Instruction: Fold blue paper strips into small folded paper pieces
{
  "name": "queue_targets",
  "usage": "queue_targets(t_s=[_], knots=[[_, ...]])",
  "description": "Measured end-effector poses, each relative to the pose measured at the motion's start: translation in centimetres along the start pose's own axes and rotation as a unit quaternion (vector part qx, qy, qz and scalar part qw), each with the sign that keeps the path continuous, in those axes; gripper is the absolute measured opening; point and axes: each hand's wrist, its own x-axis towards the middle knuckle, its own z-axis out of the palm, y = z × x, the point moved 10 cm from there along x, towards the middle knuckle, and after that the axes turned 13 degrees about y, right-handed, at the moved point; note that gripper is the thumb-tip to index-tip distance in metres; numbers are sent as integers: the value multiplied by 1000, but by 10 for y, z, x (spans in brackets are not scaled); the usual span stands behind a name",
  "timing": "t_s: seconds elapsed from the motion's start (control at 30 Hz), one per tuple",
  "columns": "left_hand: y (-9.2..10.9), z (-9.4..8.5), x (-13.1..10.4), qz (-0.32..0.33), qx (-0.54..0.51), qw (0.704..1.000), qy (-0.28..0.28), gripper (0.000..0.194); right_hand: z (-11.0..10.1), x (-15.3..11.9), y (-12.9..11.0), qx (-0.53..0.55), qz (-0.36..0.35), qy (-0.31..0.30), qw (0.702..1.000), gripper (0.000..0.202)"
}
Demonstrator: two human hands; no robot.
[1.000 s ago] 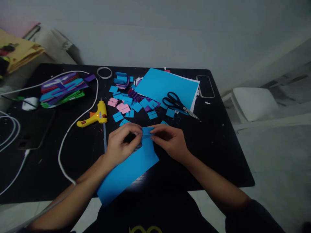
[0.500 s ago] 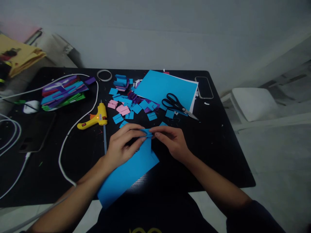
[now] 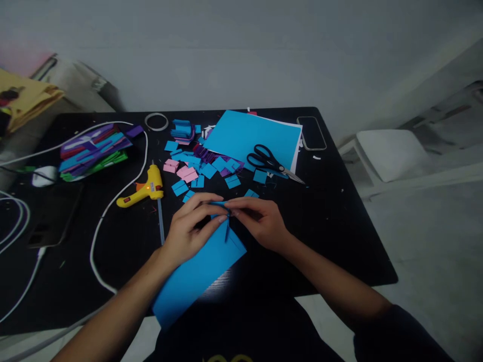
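Note:
Over a large blue paper sheet (image 3: 198,271), my left hand (image 3: 190,229) pinches a small blue paper strip (image 3: 217,204) between thumb and fingers. At the strip's right end, the thumb and fingertips of my right hand (image 3: 264,221) close on it too. Part of the strip is hidden by my fingers. The sheet lies slanted at the front of the black table, partly beneath my left hand. Just beyond my hands are several small folded blue paper pieces (image 3: 180,188) and a few pink ones (image 3: 187,174).
A yellow glue gun (image 3: 145,188) with its glue stick lies left of my hands, inside a white cable (image 3: 98,229). Black-handled scissors (image 3: 274,165) rest partly on another blue sheet (image 3: 252,133). Phones lie at the right (image 3: 312,132) and left (image 3: 56,216); bundled coloured paper strips (image 3: 94,148) sit at back left.
My fingers have turned the small strip downward, so less of its face shows. Both hands stay close together over the sheet. The view has shifted slightly.

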Motion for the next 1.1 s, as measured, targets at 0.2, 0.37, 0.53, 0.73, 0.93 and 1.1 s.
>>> queue_targets(t_s=[0.2,0.37,0.53,0.73,0.93,1.1], knots=[[-3,1,-1,-5,16,1000,-8,14,1,0,0,5,2,3,1000,22],[-4,0,-2,-7,21,1000,-1,13,2,-1,0,6,-4,5,1000,22],[-4,-3,-1,-21,9,999,26,13,3,-2,7,11,20,19,1000,16],[-5,-3,1,-37,-3,998,44,12,2,-3,21,29,91,36,995,7],[-11,-7,-2,-63,-4,996,67,11,8,-4,28,48,143,19,988,15],[-13,-10,-3,-75,-3,994,81,10,13,-8,38,27,146,6,989,17]])
